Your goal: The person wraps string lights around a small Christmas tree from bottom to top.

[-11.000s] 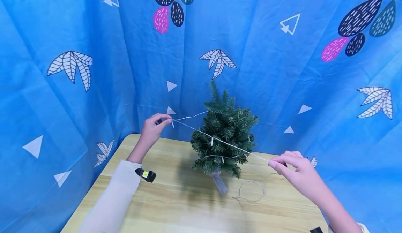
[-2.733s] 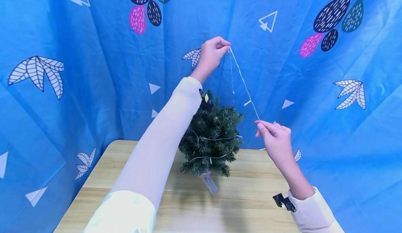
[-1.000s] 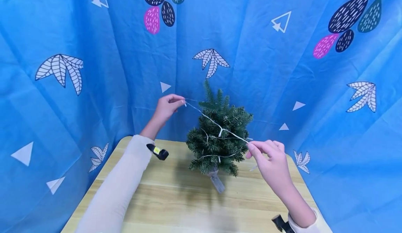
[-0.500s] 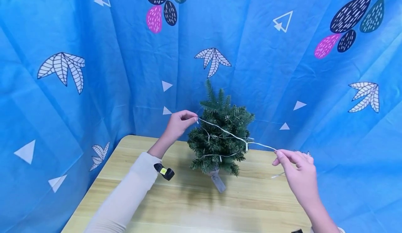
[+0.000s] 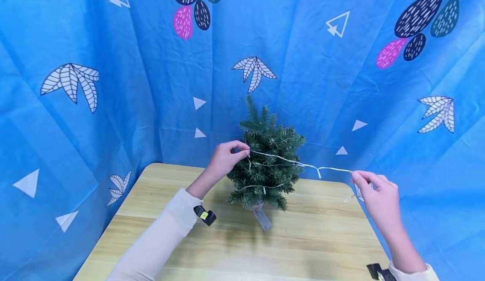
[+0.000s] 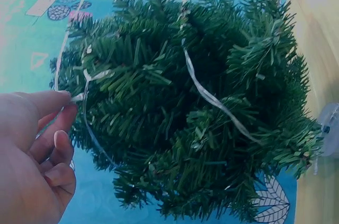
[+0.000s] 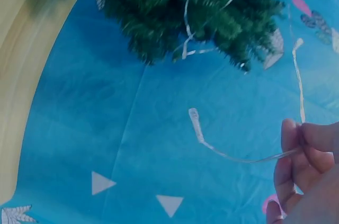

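A small artificial Christmas tree [image 5: 273, 146] stands on the wooden table, wound with turns of a white string of lights [image 5: 280, 157]. My left hand [image 5: 227, 157] pinches the string between thumb and fingertips at the tree's left side, close to the branches. Out to the right, my right hand [image 5: 379, 197] pinches the same string near its end. Between the hands the string runs across the tree's front, with a small bulb [image 5: 319, 173] hanging from it. In the right wrist view a short tail with a bulb [image 7: 196, 124] dangles from the right hand [image 7: 312, 166].
The pale wooden table [image 5: 182, 243] has a rounded back left corner. A blue patterned cloth [image 5: 303, 62] hangs behind and at both sides. The tree's clear base [image 5: 261, 217] shows under the lowest branches.
The left hand has come down and right toward the tree, and the right hand has moved out right. Earlier the left hand was raised above the treetop. The loose loop on the table is gone.
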Demonstrator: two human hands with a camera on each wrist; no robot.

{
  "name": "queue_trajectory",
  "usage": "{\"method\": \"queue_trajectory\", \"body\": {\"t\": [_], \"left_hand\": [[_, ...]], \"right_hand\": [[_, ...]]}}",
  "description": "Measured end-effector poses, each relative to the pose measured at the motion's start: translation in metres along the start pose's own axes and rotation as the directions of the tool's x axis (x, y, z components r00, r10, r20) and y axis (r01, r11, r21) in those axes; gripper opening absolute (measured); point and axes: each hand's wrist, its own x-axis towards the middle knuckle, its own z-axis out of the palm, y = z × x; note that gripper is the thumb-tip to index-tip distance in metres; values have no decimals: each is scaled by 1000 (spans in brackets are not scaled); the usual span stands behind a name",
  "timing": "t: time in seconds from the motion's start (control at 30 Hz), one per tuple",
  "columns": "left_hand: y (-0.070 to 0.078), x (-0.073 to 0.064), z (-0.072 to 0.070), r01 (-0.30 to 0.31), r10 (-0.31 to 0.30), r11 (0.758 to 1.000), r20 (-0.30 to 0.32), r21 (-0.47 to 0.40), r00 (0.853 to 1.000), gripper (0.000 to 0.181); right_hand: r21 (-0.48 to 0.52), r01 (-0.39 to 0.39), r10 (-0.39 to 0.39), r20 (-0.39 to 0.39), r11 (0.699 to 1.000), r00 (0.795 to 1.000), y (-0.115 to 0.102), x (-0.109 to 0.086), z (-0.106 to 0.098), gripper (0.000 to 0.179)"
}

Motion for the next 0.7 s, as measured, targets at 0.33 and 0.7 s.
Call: {"method": "queue_trajectory", "body": {"t": [0.33,0.7], "left_hand": [[-3,-3,9,12,-11,1000,-57,10,998,14],[-4,-4,12,0,-2,1000,-70,-25,998,14]], "right_hand": [[-71,91,-89,28,993,996,7,47,21,38],[17,58,-58,-1,998,998,-3,74,47,40]]}}
